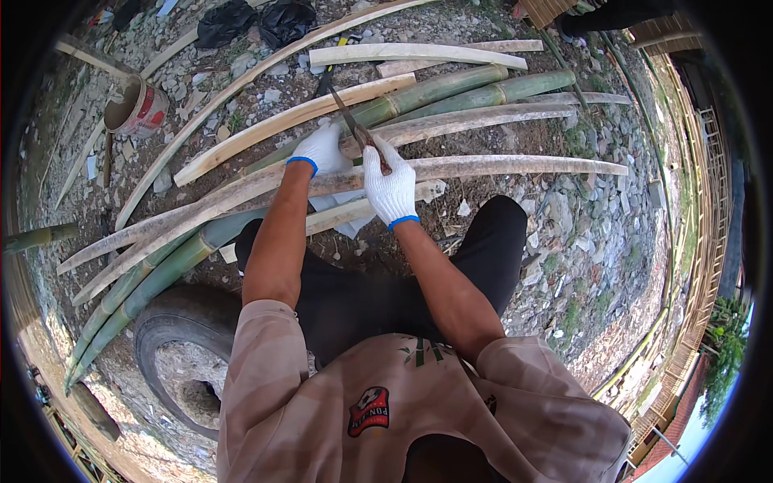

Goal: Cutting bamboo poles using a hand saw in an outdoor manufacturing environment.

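A white glove with a blue cuff covers each of my hands. My right hand [390,181] is closed around the brown handle of a long-bladed knife [348,114], whose dark blade slants away up and to the left. Just left of it, my left hand [324,150] is curled over a green bamboo pole [282,154]; its fingertips are partly hidden. The blade passes close by the left hand's fingers, above the bamboo. Nearer to me, a long pale weathered wooden strip [499,166] runs crosswise under my right wrist area.
Several wooden strips [427,55] and green bamboo poles [173,270] lie across the stony ground. A tyre [149,342] is at lower left. A bucket [149,111] and black plastic bags [227,22] stand at upper left. A yellow-and-black object [344,41] lies beyond the strips.
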`<state>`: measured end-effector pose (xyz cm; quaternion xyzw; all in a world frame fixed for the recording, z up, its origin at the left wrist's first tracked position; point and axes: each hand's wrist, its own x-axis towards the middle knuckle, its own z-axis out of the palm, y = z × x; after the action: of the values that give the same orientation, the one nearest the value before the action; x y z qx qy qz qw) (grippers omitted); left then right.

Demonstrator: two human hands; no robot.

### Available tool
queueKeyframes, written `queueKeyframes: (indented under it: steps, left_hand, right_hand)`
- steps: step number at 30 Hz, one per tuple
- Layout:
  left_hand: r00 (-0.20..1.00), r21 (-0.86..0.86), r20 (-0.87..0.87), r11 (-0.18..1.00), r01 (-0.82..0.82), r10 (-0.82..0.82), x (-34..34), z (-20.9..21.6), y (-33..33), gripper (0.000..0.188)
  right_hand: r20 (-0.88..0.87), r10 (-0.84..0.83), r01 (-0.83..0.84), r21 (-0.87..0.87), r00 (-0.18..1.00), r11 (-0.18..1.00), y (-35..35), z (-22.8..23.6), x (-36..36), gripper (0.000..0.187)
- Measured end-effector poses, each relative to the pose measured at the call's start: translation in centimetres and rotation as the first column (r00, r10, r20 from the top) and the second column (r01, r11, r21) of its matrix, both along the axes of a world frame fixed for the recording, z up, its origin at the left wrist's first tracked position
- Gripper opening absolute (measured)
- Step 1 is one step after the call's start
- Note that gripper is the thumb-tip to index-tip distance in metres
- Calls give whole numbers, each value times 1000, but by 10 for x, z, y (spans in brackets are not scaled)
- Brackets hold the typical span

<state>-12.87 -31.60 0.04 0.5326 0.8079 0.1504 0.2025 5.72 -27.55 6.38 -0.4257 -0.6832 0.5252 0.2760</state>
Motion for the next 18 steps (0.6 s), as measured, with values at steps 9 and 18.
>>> queueKeyframes:
  steps: [9,18]
  left_hand:
    - [991,-262,126,963,66,-34,-5,28,13,63]
    - [998,-280,-60,960,2,-19,9,31,9,53]
  right_hand:
    - [38,-20,21,-15,999,1000,-48,40,86,43]
    - [69,16,-20,47,997,999,-26,34,47,45]
